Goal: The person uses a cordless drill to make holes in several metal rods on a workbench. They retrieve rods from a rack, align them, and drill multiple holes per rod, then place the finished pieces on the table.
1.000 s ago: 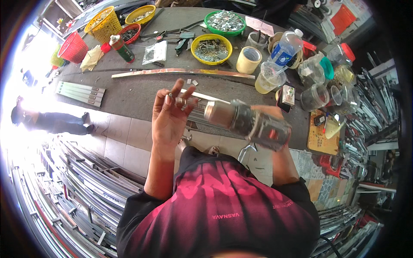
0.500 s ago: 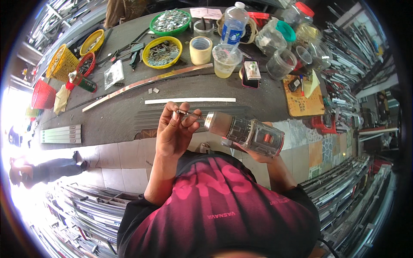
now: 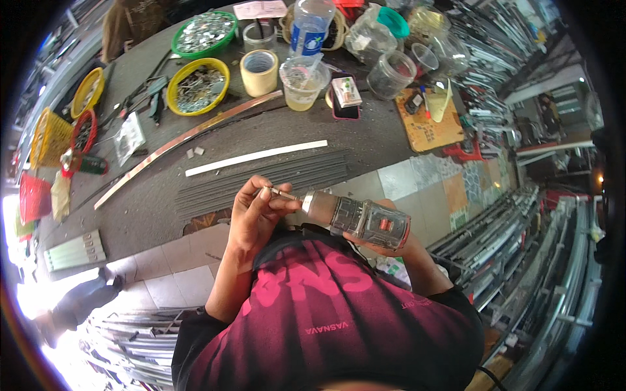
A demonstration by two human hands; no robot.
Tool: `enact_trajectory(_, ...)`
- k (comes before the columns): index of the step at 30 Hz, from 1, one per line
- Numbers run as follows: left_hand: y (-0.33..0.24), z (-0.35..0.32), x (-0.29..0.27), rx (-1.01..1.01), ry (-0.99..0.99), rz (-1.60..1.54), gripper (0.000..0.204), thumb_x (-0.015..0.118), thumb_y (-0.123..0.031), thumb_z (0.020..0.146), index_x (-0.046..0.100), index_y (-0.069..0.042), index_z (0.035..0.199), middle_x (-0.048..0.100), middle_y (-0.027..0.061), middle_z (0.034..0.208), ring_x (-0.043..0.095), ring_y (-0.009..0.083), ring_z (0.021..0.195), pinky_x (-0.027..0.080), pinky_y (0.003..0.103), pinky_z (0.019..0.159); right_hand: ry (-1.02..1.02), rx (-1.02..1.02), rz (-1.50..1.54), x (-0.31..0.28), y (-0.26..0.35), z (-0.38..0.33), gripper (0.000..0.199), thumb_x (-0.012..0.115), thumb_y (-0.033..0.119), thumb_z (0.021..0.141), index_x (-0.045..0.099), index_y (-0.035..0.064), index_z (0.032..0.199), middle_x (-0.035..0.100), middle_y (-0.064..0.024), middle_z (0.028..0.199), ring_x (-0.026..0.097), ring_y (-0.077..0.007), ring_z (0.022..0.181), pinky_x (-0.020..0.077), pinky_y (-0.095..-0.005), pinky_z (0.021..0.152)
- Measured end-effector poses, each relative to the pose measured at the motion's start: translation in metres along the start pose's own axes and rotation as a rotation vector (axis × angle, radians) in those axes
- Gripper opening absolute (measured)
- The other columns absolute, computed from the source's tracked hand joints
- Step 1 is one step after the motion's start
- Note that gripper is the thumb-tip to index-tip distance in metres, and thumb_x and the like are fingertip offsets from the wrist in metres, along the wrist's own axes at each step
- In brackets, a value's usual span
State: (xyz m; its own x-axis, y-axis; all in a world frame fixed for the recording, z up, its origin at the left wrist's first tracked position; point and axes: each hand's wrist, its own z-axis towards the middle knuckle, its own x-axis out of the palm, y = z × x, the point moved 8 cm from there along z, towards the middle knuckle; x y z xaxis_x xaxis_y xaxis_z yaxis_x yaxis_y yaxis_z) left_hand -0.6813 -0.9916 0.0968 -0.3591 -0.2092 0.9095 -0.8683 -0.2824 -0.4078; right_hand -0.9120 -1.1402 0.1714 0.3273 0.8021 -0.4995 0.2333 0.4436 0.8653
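My right hand [image 3: 393, 242] grips a cordless drill [image 3: 362, 220] from below, holding it level above the table's near edge. The drill's chuck points left, and a thin bit [image 3: 285, 193] sticks out of it. With thumb and forefinger, my left hand [image 3: 251, 218] pinches the free end of the bit. A small piece may sit at that tip, but it is too small to tell. Beyond my hands lie dark flat strips [image 3: 261, 179] side by side, with a white strip [image 3: 256, 158] just past them.
Across the table stand a yellow bowl [image 3: 224, 73] of metal bits, a green bowl [image 3: 231, 43], a tape roll [image 3: 259, 73], a plastic cup [image 3: 304, 85] and a phone [image 3: 345, 111]. At right lies an orange board [image 3: 420, 130]. Metal profiles [image 3: 482, 267] are stacked behind me.
The view has turned, so the table's things sit further left and tilted. My left hand keeps its pinch on the bit, and the drill stays in my right hand.
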Motion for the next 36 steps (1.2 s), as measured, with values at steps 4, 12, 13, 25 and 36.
enact_trajectory(4,0.023,0.019,-0.016,-0.120,0.057,-0.082,0.014,0.070,-0.010,0.118,0.063,-0.009,0.130,0.081,0.0233,0.135,0.086,0.0431,0.118,0.065,0.056,0.110,0.013,0.138,0.029,0.003,0.000,-0.019,0.035,0.099,0.024,0.098,0.084,0.0083,0.125,0.086,-0.0065,0.118,0.082,-0.0235,0.112,0.0613,-0.0405,0.100)
enact_trajectory(12,0.083,0.053,-0.005,-0.324,0.139,-0.258,0.028,0.065,-0.018,0.122,0.067,-0.009,0.149,0.075,0.0280,0.150,0.081,0.0407,0.127,0.064,0.055,0.112,0.033,0.545,0.273,-0.003,-0.016,-0.046,0.033,0.094,0.028,0.105,0.083,0.0094,0.130,0.086,-0.0040,0.123,0.078,-0.0170,0.117,0.0591,-0.0391,0.105)
enact_trajectory(13,0.088,0.059,-0.004,-0.342,0.123,-0.168,0.039,0.068,-0.025,0.122,0.066,-0.008,0.158,0.073,0.0269,0.153,0.079,0.0385,0.132,0.063,0.052,0.112,0.069,0.563,0.170,-0.009,-0.019,-0.050,0.031,0.090,0.028,0.108,0.081,0.0093,0.132,0.085,-0.0040,0.123,0.078,-0.0175,0.114,0.0604,-0.0394,0.101)
enact_trajectory(25,0.113,0.158,-0.002,0.560,0.017,1.899,0.038,0.090,-0.013,0.092,0.083,-0.012,0.129,0.076,0.0053,0.134,0.065,0.0334,0.129,0.049,0.051,0.107,0.037,0.255,-0.284,-0.092,-0.113,-0.027,0.020,0.086,0.025,0.107,0.083,0.0127,0.122,0.084,-0.0105,0.113,0.081,-0.0339,0.104,0.0645,-0.0446,0.089)
enact_trajectory(36,0.126,0.173,-0.014,0.529,-0.246,1.952,0.025,0.097,-0.013,0.082,0.091,-0.022,0.104,0.078,-0.0066,0.114,0.067,0.0263,0.120,0.047,0.046,0.100,0.167,0.398,-0.208,-0.141,-0.155,0.015,0.026,0.089,0.023,0.105,0.083,0.0047,0.122,0.086,-0.0148,0.114,0.084,-0.0328,0.106,0.0657,-0.0445,0.093)
